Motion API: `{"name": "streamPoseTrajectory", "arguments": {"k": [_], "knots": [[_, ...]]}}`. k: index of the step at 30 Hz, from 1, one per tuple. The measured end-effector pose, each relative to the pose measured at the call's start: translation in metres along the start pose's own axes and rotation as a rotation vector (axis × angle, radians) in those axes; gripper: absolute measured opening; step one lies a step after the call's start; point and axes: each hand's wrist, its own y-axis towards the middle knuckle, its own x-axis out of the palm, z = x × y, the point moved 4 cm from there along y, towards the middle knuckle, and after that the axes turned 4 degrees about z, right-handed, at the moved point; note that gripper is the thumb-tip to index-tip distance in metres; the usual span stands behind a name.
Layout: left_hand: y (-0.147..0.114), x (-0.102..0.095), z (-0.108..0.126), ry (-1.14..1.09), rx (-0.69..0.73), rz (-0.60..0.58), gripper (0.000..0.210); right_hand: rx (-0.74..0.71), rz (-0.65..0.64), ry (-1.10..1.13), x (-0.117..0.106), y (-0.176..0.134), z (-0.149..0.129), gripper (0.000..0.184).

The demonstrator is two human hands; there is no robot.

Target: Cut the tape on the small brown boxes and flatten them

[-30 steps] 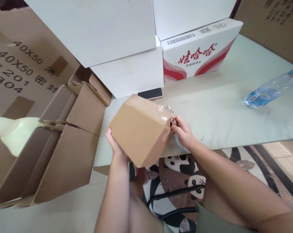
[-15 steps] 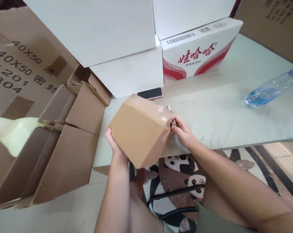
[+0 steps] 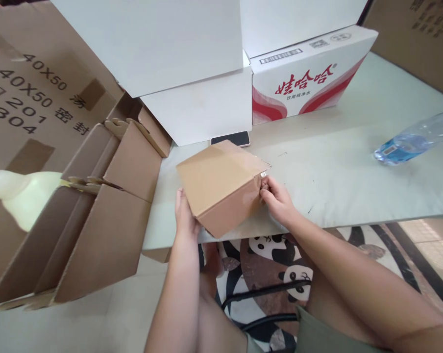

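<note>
We are seeing the left hand [image 3: 186, 215] grasping the left side of a small brown cardboard box [image 3: 219, 184], most fingers hiding behind it. The box is staying tilted over the pale cloth-covered table's [image 3: 317, 162] near edge, showing plain faces and a jagged right edge, and is partly covering a flat black rectangular object [image 3: 242, 138]. The right hand [image 3: 278, 198] is pinching its right corner, fingertips blurring. A clear plastic bottle [image 3: 405, 144] is running out of frame.

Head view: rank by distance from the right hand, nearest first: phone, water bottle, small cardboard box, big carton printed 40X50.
From the right hand:
1. Small cardboard box: touching the hand, on its left.
2. Phone: ahead and to the left, partly hidden behind the box.
3. Water bottle: off to the right.
4. Big carton: far left.
</note>
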Motion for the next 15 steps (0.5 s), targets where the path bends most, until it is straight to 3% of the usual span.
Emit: {"name": "streamPoseTrajectory", "arguments": {"k": [3,8,13,15], "knots": [[-0.001,0.003,-0.003,0.001,-0.038,0.035,0.044,-0.023,0.013,-0.066,0.002,-0.001,-0.001,0.009],[-0.006,0.008,-0.01,-0.031,-0.099,-0.086,0.053,-0.148,-0.03,-0.163,0.008,-0.004,-0.003,0.015],[-0.01,0.011,0.0,-0.016,0.144,-0.316,0.077,-0.268,0.06,-0.291,0.006,-0.006,-0.006,0.027],[-0.013,0.012,0.0,0.021,0.176,-0.433,0.091,-0.301,0.081,-0.316,0.005,-0.006,-0.007,0.028]]}}
